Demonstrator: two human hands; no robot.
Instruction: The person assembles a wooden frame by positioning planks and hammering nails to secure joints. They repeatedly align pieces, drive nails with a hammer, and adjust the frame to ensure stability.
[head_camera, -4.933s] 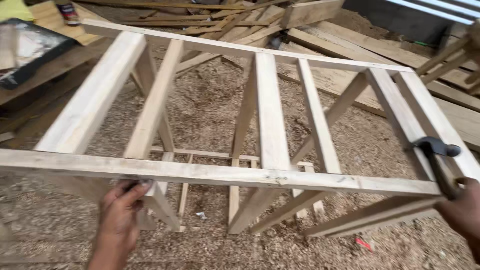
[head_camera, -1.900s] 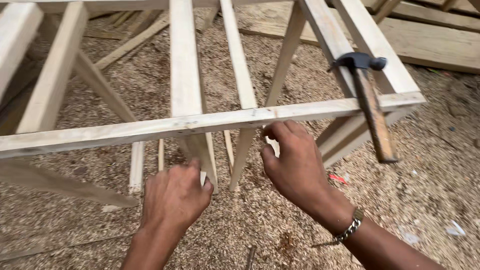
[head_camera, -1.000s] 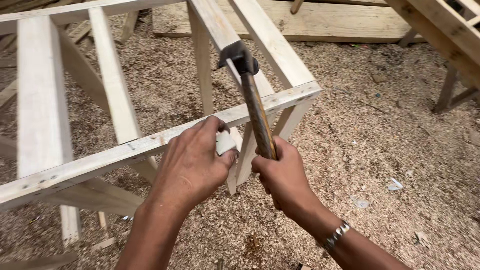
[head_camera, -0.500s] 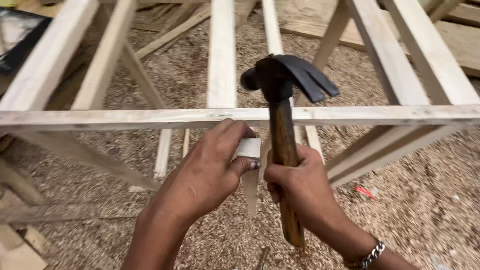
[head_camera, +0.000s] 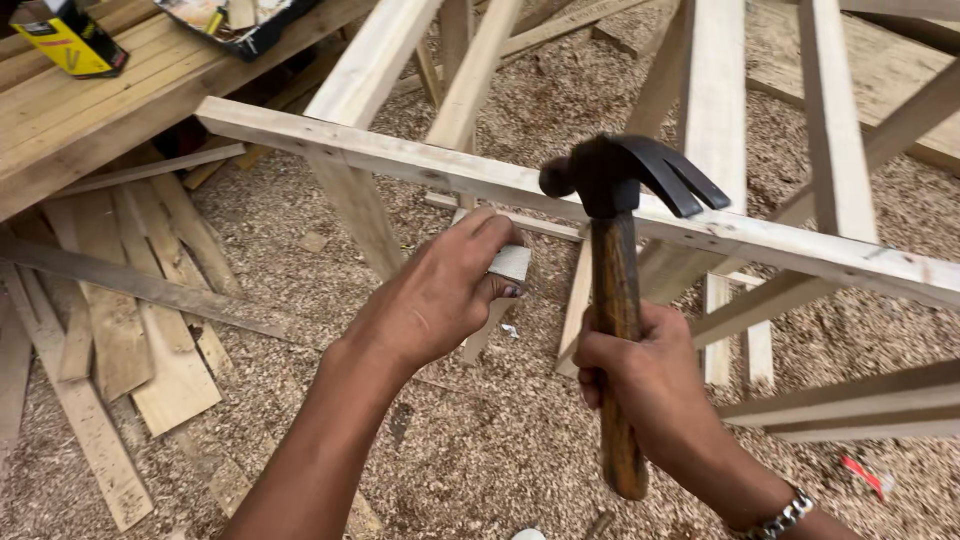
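One claw hammer (head_camera: 617, 300) was gripped upright by the right hand (head_camera: 645, 385), head topmost, claw pointing right; a small wooden block (head_camera: 507, 266) was pinched by the left hand (head_camera: 440, 295) beneath the slanting rail (head_camera: 400, 158).

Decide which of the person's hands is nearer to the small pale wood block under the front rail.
Left. The left hand grips the small wood block with its fingers, just below the front rail. The right hand holds the hammer handle, right of the block and apart from it.
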